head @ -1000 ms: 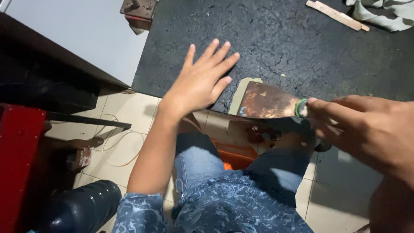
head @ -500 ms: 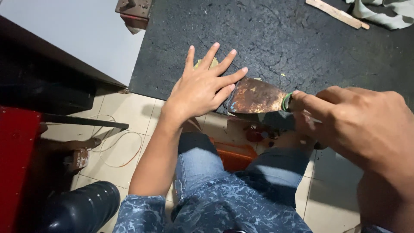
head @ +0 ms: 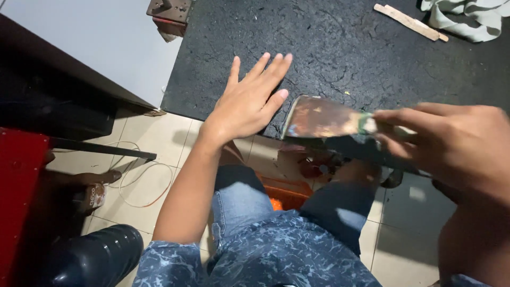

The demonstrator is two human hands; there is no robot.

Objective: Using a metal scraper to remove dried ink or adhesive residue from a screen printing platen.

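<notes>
The scraper (head: 321,118) has a wide, flat, rusty blade, and it lies low over the near edge of the black worktop (head: 340,48), just beside the left hand. The worktop is big, dark and rough, with small cracks in it. The right hand (head: 451,143) holds the scraper by its handle, and its fingers are curled tight around it. The left hand (head: 248,101) lies flat on the worktop near the edge. Its fingers are stretched out straight and a little spread, and they hold nothing. The thumb side of this hand is very near the blade's tip.

Below the hands are the person's knees in blue jeans (head: 239,196) and a blue patterned shirt (head: 265,255). An orange box (head: 284,195) sits on the pale tiled floor (head: 154,138) between the legs. A thin wooden stick (head: 409,22) lies at the far side of the worktop, next to a crumpled pale cloth (head: 467,18). A thin wire (head: 143,183) loops on the floor.
</notes>
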